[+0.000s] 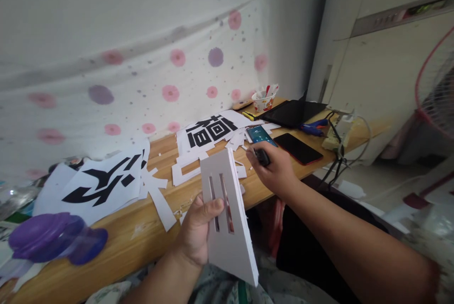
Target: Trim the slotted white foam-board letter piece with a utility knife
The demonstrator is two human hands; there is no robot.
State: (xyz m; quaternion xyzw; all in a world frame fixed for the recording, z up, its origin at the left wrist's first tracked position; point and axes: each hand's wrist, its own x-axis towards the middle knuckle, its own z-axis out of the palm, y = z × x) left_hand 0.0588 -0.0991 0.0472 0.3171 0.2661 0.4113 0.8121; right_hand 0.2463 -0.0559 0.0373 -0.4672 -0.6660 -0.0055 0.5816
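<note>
Evidently, board [230,252]: before the worktop [124,242], tilted; probably light, stiff, dent-prone; best held by solid margins.
Left fingers [213,209]: pinching board at slots [227,204].
Right fingers [273,149]: curled round black tool [262,156], above worktop.

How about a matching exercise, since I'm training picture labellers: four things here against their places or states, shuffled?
Column one
1. Slotted white board
2. Black object
3. Patterned tub
4. Lit-screen phone

Column two
A. Lies on the wooden table beside a dark-screened device
B. Held in the right hand
C. Has red-and-white items sticking out
D. Held in the left hand

Right pairs: 1-D, 2-B, 3-C, 4-A
</note>
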